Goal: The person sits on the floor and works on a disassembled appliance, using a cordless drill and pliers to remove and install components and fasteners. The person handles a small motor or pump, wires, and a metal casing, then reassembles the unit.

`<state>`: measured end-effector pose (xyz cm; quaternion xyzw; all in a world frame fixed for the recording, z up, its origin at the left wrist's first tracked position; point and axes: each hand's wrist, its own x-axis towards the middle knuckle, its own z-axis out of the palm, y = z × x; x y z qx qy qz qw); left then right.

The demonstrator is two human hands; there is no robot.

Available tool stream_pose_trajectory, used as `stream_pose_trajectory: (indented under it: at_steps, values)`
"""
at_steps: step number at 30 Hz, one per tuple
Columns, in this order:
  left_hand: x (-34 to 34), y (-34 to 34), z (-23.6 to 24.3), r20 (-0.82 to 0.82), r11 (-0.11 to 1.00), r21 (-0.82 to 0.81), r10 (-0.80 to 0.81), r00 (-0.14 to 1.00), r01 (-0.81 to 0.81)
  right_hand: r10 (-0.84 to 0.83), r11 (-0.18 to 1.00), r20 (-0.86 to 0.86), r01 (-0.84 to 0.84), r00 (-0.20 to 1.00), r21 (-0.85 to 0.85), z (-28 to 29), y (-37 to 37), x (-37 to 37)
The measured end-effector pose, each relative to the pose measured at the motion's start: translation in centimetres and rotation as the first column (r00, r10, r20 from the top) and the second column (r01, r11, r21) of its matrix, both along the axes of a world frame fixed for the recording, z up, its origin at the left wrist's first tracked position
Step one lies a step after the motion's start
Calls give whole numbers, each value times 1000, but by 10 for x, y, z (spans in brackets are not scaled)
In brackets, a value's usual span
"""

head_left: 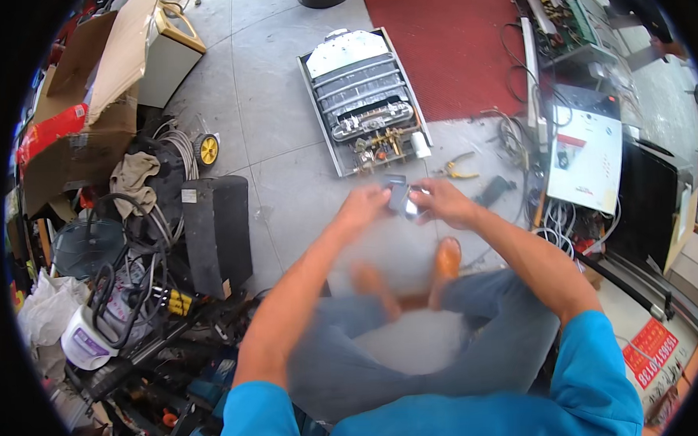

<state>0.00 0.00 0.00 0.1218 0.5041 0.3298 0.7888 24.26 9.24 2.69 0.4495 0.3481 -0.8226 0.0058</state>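
Observation:
My left hand point(364, 208) pinches a small dark grey rectangular piece point(397, 189), blurred a little by motion. Close beside it, my right hand point(445, 201) has its fingers closed on a small shiny silvery piece point(412, 207). The two pieces overlap in view, and I cannot tell whether they touch. Both hands are held in front of my knees. Just beyond them an opened gas water heater point(359, 83) lies on its back, its pipes, burner and brass fittings exposed. Yellow-handled pliers point(457, 166) lie on the floor right of the heater.
A dark green tool point(494, 190) and cables lie on the floor to the right, near a white panel point(586, 149). On the left are a black box point(217, 235), a cardboard box point(81, 152), a yellow wheel point(206, 149) and heaped clutter. A red mat point(443, 42) lies behind.

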Motion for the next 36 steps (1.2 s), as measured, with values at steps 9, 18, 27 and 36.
stream_pose_trajectory:
  at_steps: [9,18,27,36]
  values:
    - [-50,130,-39,-33,944,323,-56,998,63,185,293,316,-359,931,886,-29,120,-55]
    - [-74,73,-5,166,874,304,342,925,-378,284,368,379,-465,881,805,23,94,-124]
    - [-69,94,27,-238,905,410,-18,971,117,168,-307,449,-387,877,870,22,83,-100]
    - [-38,97,30,-468,872,384,-98,878,302,148,-379,566,-482,811,790,17,76,-82]
